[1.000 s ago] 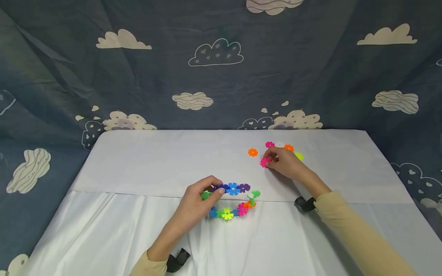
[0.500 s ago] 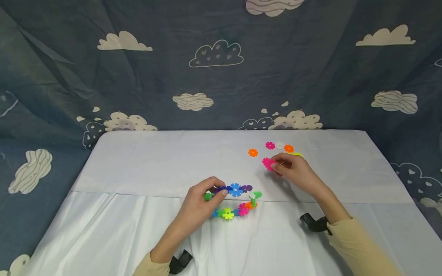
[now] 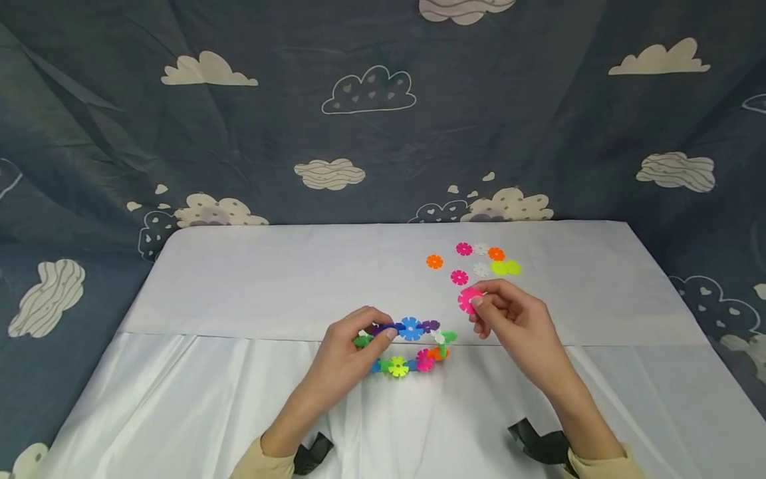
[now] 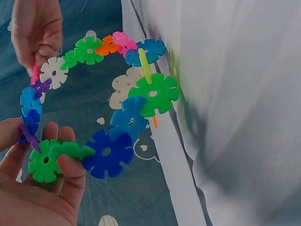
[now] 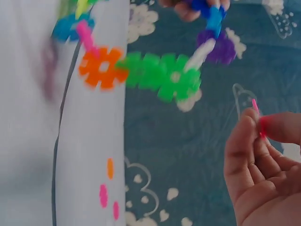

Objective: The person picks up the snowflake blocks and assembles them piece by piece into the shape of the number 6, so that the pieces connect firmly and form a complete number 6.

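Left grip (image 3: 347,349) pinches a curved chain of notched discs (image 3: 405,332), right grip (image 3: 519,320) a flat pink disc (image 3: 467,301).

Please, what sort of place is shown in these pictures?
Probably an indoor play or craft setup: a cloud-print backdrop, a white-covered table, and loose flower-shaped pieces lying on it.

Loose discs (image 3: 481,269) on table (image 3: 269,286) behind ring (image 3: 411,328)
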`<state>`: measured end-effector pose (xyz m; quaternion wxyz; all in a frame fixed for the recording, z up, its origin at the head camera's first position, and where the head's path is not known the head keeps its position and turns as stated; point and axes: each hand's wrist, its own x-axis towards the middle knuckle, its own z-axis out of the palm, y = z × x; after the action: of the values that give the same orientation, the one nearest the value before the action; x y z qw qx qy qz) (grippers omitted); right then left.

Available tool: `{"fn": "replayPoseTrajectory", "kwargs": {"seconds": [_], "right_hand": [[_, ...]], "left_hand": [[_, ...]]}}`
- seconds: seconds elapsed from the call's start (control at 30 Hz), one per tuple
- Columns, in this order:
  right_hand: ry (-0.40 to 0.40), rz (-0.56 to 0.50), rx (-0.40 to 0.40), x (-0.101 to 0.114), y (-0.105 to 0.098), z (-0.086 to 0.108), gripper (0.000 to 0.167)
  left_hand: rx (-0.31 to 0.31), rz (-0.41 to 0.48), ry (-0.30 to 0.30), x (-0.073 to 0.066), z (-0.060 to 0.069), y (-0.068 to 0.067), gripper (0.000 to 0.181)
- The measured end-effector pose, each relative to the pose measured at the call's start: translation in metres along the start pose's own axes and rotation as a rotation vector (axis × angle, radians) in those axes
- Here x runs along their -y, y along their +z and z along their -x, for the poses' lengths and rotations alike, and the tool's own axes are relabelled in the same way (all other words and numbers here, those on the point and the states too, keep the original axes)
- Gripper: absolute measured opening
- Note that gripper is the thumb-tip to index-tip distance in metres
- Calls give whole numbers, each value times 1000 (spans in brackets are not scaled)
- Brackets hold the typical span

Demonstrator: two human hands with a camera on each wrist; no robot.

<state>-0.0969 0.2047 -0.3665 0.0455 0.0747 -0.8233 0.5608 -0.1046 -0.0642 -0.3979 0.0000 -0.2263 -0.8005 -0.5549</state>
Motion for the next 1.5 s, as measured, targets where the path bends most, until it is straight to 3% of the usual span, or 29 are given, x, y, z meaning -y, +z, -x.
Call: {"fn": "replayPoseTrajectory", "kwargs": {"seconds": [0.13,0.5,0.8,1.17,1.33,1.5], "right_hand": [[-15,-18,-27,11,10,9,24],[-7,-28,28,26,39,19,30],[28,-70,13,27,58,23,26],[-1,-72,-12,28,65,25,23],[-20,-70,-2,27,66,26,22],[-71,-34,9,26,66,26,23]], "left_hand": [[11,-16,9,0,0,0,8],[-1,-61,49,-2,1,0,8],[3,-142,153,-2,2,3,7],[-38,-90,317,3,2,11,3],[-85,-91,402,4,2,13,5],[-108,-82,416,4,3,15,7]]}}
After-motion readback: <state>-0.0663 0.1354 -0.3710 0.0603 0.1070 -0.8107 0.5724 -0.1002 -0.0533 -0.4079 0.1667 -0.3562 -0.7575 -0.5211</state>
